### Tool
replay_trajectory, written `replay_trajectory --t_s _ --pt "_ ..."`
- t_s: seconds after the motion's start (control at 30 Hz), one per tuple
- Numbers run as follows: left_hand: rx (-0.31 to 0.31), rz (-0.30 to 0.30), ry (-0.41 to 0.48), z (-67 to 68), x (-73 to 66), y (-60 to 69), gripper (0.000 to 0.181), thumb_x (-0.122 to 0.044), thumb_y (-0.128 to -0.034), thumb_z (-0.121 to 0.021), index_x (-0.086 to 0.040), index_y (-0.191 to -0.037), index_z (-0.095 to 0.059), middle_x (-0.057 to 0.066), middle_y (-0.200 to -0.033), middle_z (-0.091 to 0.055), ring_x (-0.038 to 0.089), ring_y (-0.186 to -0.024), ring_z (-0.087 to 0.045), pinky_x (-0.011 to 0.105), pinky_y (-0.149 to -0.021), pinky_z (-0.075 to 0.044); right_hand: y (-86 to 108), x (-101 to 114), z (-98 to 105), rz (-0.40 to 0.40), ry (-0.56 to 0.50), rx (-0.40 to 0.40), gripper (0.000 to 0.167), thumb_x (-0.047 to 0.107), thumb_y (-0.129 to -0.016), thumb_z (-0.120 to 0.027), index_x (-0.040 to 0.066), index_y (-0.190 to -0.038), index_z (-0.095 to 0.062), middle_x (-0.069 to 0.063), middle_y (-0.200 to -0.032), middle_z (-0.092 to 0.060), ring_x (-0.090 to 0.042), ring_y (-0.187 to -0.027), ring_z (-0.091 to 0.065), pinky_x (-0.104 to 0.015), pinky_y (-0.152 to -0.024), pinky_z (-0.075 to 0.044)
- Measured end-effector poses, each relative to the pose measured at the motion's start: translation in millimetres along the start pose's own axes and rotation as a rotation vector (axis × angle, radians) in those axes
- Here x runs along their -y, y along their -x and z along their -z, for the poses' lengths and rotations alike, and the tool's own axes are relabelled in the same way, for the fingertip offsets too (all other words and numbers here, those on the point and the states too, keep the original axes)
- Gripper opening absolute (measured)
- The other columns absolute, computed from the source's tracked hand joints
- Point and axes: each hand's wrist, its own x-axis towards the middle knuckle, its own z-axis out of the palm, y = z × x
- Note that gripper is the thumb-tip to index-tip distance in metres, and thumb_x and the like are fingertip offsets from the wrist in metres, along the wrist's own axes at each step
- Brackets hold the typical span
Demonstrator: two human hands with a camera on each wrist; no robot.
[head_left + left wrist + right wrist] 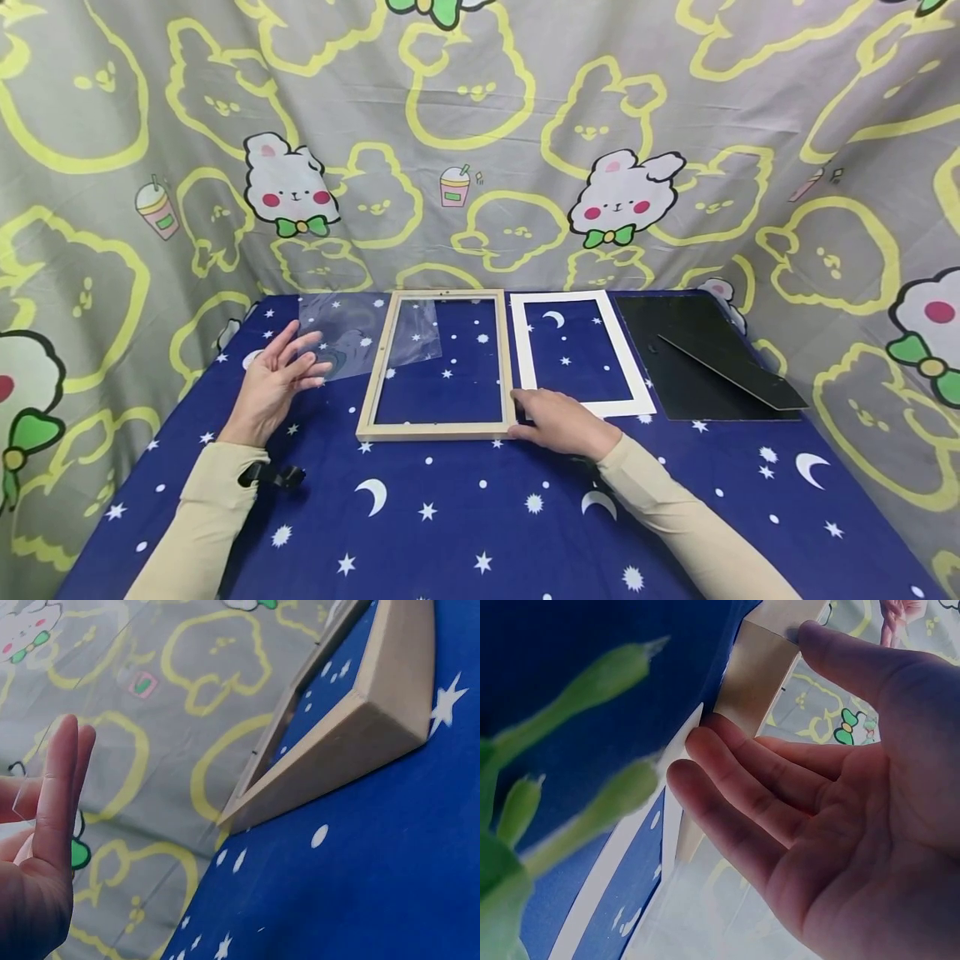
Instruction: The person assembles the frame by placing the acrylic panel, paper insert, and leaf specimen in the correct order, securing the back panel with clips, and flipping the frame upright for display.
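A clear plastic sheet [345, 325] slants across the left bar of a light wooden frame [431, 431], its right part over the frame's opening. My left hand [272, 387] holds the sheet's left side, fingers spread in the head view; in the left wrist view a corner of the clear sheet [28, 796] shows among the fingers of the left hand [45, 840]. Against the frame's right bar, near its lower corner, rests my right hand [562, 422]. The right wrist view shows the right hand [817, 802] with thumb and fingertips at the wooden frame [754, 671], fingers mostly extended.
Right of the frame lies a white mat border [626, 350], close to my right hand. Farther right is a black backing board [675, 392] with a raised stand flap [738, 371]. A patterned curtain [480, 150] hangs behind the blue star-and-moon cloth [427, 533].
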Motion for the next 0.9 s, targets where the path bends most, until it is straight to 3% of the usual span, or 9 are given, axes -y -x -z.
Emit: replay_trajectory --t_s 0.2,0.33,0.47,0.73,0.9 --pt "-0.014 0.003 0.003 -8.3 5.8 -3.4 0.085 0.011 -0.0996 -0.053 -0.005 -0.164 -0.001 -0.003 -0.126 -0.069 0.02 -0.082 -0.078 0.028 -0.069 -0.061 -0.4 0.8 0.6 0.009 0.021 0.003 0.058 0.037 -0.096 -0.072 -0.003 -0.135 -0.058 -0.012 -0.113 -0.071 -0.022 -0.097 -0.066 -0.044 -0.087 -0.055" --pt "-0.018 0.013 -0.036 -16.4 8.9 -9.9 0.084 0.008 -0.0998 -0.056 -0.006 -0.165 -0.004 -0.005 -0.128 -0.068 0.018 -0.082 -0.078 0.027 -0.069 -0.061 -0.3 0.8 0.6 0.001 0.019 0.003 0.056 0.037 -0.096 -0.072 -0.002 -0.134 -0.059 -0.01 -0.108 -0.071 -0.02 -0.091 -0.064 -0.043 -0.084 -0.055" --pt "-0.019 0.032 -0.077 -22.9 12.4 -13.1 0.085 0.005 -0.1 -0.058 -0.005 -0.164 -0.004 -0.007 -0.127 -0.067 0.017 -0.081 -0.077 0.026 -0.068 -0.061 0.3 1.3 0.6 -0.014 0.013 0.007 0.058 0.037 -0.096 -0.072 -0.002 -0.136 -0.058 -0.012 -0.113 -0.071 -0.022 -0.094 -0.065 -0.044 -0.086 -0.055" --pt "-0.021 0.045 -0.078 -29.1 17.8 -9.5 0.085 0.005 -0.0997 -0.059 -0.004 -0.164 -0.005 -0.007 -0.123 -0.068 0.018 -0.081 -0.077 0.026 -0.067 -0.061 0.0 0.8 -0.6 -0.017 0.028 -0.001 0.059 0.039 -0.096 -0.072 -0.001 -0.137 -0.058 -0.012 -0.113 -0.071 -0.021 -0.094 -0.065 -0.043 -0.086 -0.054" --pt "-0.023 0.053 -0.129 -31.4 22.5 -6.5 0.082 0.002 -0.1006 -0.059 -0.005 -0.164 -0.008 -0.008 -0.123 -0.069 0.015 -0.08 -0.077 0.027 -0.068 -0.061 -0.3 0.8 -0.6 -0.021 0.033 -0.003 0.06 0.039 -0.096 -0.072 -0.002 -0.138 -0.058 -0.012 -0.115 -0.071 -0.023 -0.097 -0.066 -0.045 -0.087 -0.055"
